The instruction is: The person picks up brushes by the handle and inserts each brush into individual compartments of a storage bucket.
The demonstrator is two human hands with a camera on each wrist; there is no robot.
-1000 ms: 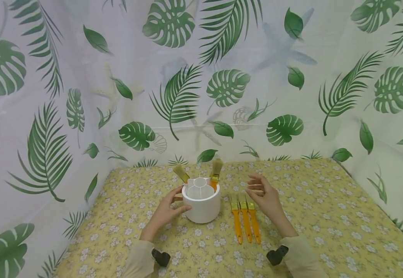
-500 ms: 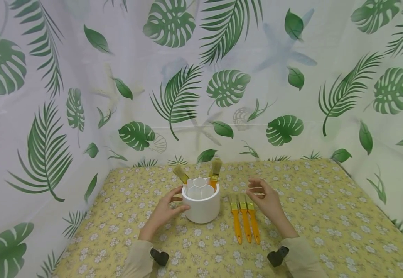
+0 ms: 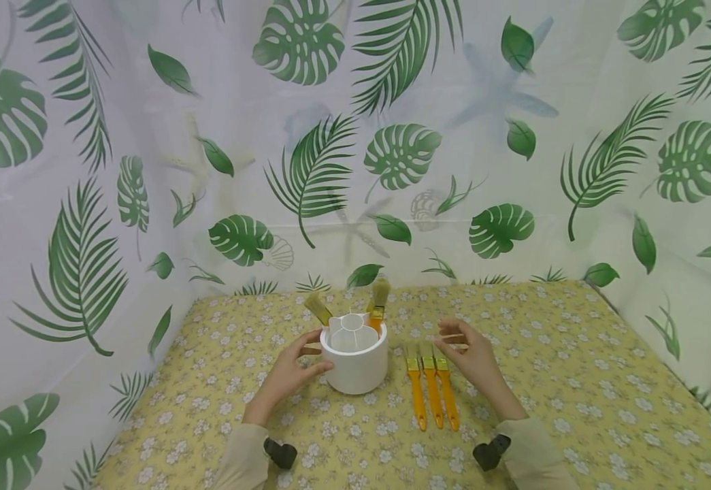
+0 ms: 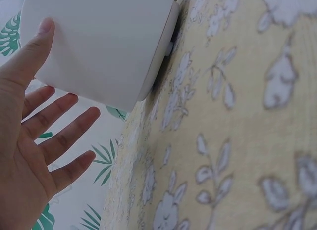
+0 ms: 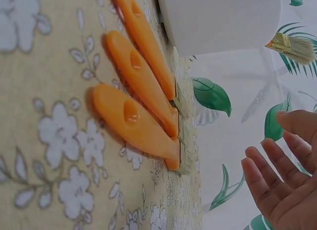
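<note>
A white round container (image 3: pixel 356 373) with an inner divider stands upright on the table. One paintbrush (image 3: pixel 318 308) leans out of it at the left, bristles up. Another paintbrush (image 3: pixel 379 303) sticks up at the right, perhaps with one more behind. My left hand (image 3: pixel 290 373) is at the container's left side; in the left wrist view its thumb lies against the white wall, fingers loosely spread. Three paintbrushes with orange handles (image 3: pixel 433 391) lie side by side right of the container. Close to their bristle ends my right hand (image 3: pixel 473 352) hovers with relaxed fingers, holding nothing.
A yellow floral cloth (image 3: pixel 575 381) covers the table. White sheeting (image 3: pixel 343 88) printed with green leaves hangs behind it and along both sides. Each wrist carries a small black camera (image 3: pixel 491 452).
Almost nothing differs. My right hand has dropped very slightly, while the left hand, container and paintbrushes keep their places.
</note>
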